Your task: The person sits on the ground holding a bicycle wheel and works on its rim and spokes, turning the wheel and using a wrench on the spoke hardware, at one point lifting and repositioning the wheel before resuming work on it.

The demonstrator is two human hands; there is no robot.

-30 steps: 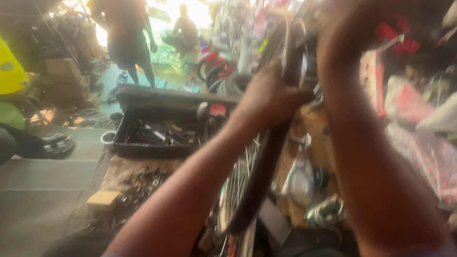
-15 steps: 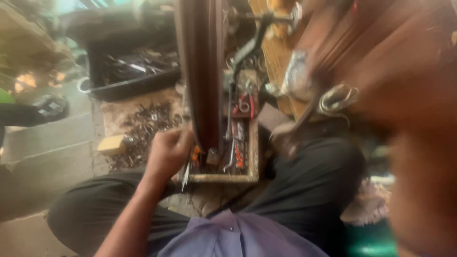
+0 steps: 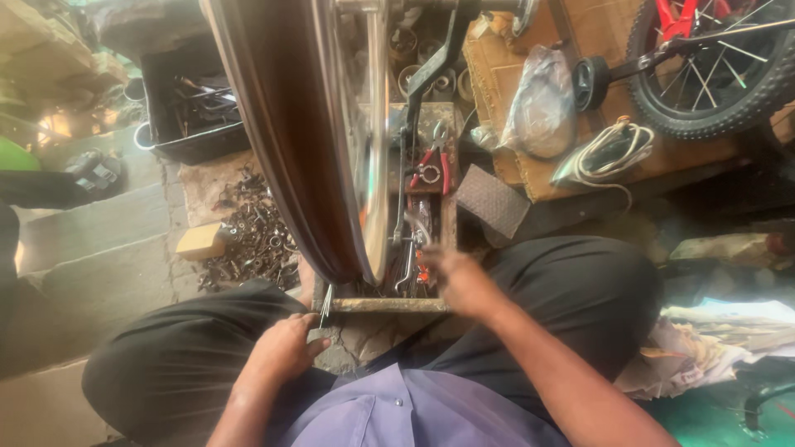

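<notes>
A large bicycle wheel [image 3: 331,132] stood upright between my knees, its brown tyre nearest. Half a second before, my left hand [image 3: 281,352] was up beside the tyre; now it had dropped near my thigh, pinching thin spokes [image 3: 325,305]. My right hand [image 3: 460,281] reached into the wooden tool tray [image 3: 389,305]; its grip I couldn't tell.

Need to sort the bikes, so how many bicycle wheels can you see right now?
2. A large wheel stands upright between the person's knees, and a small knobby wheel sits at top right. Others may be hidden.
</notes>
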